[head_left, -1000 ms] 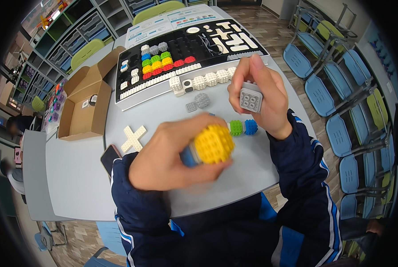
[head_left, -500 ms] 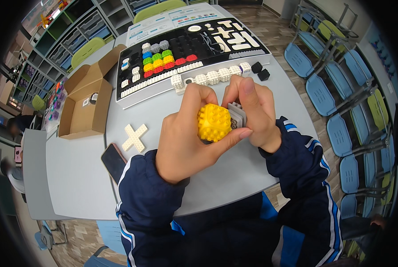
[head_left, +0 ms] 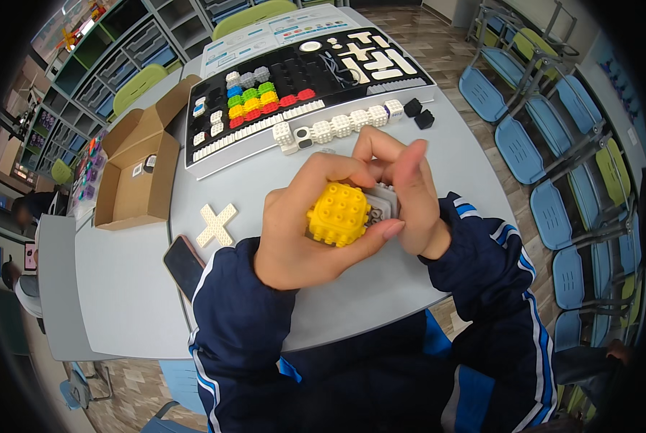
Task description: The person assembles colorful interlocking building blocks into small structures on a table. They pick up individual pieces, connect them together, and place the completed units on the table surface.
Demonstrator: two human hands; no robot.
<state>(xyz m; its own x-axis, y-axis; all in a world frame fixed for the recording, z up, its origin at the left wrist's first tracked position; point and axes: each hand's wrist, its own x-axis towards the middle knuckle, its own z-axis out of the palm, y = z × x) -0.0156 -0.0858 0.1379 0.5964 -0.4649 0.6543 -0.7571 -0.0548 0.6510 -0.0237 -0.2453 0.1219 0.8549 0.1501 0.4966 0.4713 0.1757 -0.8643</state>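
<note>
A yellow studded cube block (head_left: 339,213) sits in the curl of my left hand (head_left: 294,227), held between palm and fingers. To its right a grey studded block (head_left: 382,203) is gripped at the fingers of my right hand (head_left: 413,198), whose thumb points up. My left thumb reaches across below the grey block and touches its lower edge. The two blocks are side by side; whether they are joined cannot be seen. Both hands are above the table (head_left: 366,299).
Ahead lies a kit tray (head_left: 204,166) of coloured blocks, with a row of white blocks (head_left: 341,125) along its front and black blocks (head_left: 424,118) at its right end. A white cross piece (head_left: 216,224), a phone (head_left: 184,264) and an open cardboard box (head_left: 135,189) are at left.
The yellow cube has turned in my left hand and shifted slightly left and down. My right fingers have moved around the grey block, and the right thumb has lifted.
</note>
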